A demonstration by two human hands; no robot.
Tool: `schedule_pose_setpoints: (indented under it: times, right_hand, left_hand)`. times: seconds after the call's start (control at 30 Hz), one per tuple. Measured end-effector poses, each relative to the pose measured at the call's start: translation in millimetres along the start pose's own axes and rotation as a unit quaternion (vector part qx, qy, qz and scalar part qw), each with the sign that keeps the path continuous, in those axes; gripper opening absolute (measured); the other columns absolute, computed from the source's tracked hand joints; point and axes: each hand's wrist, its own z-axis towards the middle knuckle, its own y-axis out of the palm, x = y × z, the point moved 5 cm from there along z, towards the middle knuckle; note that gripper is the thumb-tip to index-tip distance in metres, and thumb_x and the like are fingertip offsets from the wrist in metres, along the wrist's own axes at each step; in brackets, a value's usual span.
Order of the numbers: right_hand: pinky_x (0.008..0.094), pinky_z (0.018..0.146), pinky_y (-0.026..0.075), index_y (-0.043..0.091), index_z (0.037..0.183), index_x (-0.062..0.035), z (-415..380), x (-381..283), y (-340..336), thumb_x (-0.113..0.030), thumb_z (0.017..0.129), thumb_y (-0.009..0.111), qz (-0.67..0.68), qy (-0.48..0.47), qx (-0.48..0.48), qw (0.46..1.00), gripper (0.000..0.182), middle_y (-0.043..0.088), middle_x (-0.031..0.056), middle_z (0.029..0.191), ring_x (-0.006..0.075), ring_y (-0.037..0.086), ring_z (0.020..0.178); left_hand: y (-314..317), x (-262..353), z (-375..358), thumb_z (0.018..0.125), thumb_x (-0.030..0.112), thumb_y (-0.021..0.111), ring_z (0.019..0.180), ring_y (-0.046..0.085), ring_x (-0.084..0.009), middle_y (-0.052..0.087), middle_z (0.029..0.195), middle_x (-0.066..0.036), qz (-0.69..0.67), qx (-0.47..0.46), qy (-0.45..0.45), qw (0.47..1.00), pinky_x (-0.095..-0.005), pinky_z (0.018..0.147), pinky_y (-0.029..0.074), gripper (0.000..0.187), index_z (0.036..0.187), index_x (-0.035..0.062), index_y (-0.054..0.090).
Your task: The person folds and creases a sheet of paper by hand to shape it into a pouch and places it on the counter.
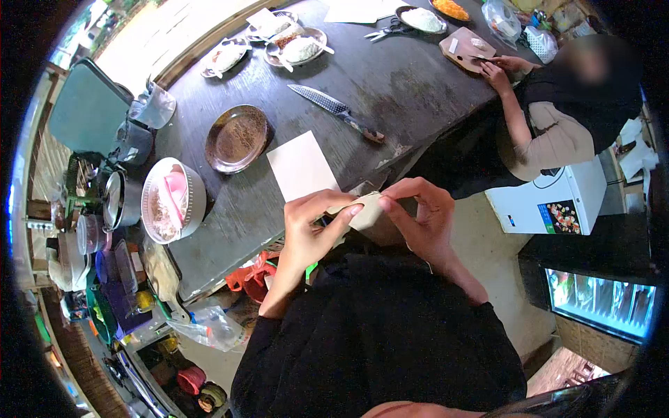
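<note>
Close in front of my chest, both hands pinch a thin, pale, folded sheet [367, 214]. My left hand [312, 224] grips its left edge between thumb and forefinger. The right edge is pinched the same way by my right hand [424, 217]. Just beyond my left hand, a flat white square sheet [301, 166] lies on the dark table [376, 90]. A large knife with a dimpled blade [319, 98] rests past that square, its handle toward the right. Left of the square stands a round brown dish [237, 138].
A white basket [148, 202] with a pink item stands left, near pots and a clear jug [152, 106]. Plates of food with spoons [300, 50], scissors [394, 29] and a bowl of white shreds [421, 19] sit at the back. A person [550, 118] works at a board [460, 52] on the right.
</note>
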Motion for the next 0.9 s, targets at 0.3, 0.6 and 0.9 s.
schedule_pose_setpoints:
  times: [0.3,0.6,0.9]
  right_hand:
    - [0.0267,0.065,0.049,0.064,0.081,-0.0015,19,7,-38,-0.002,0.077,0.07,-0.025,-0.044,-0.068,0.996,0.008,0.067,0.0084,0.077,0.0149,0.065,0.071]
    - [0.0266,0.064,0.05,0.066,0.081,0.0005,38,24,-99,-0.009,0.078,0.072,0.03,0.04,-0.168,0.984,0.011,0.067,0.008,0.077,0.0122,0.063,0.069]
    - [0.0251,0.068,0.05,0.065,0.078,0.003,44,59,-146,-0.006,0.077,0.071,0.064,0.09,-0.262,0.959,0.01,0.068,0.0092,0.077,0.012,0.065,0.074]
  left_hand:
    - [50,16,33,0.081,0.006,0.064,0.067,0.063,-0.0237,0.063,0.075,-0.011,0.024,-0.047,0.071,0.996,-0.031,0.06,0.048,0.007,0.082,-0.0011,0.062]
    - [110,24,58,0.083,0.004,0.061,0.055,0.055,-0.0252,0.056,0.069,-0.011,0.067,-0.078,0.11,0.989,-0.032,0.05,0.042,0.008,0.078,-0.0007,0.057]
    - [127,19,64,0.085,0.006,0.061,0.057,0.059,-0.0252,0.057,0.065,-0.01,0.151,0.023,0.049,0.987,-0.0301,0.053,0.044,0.009,0.079,0.0004,0.057]
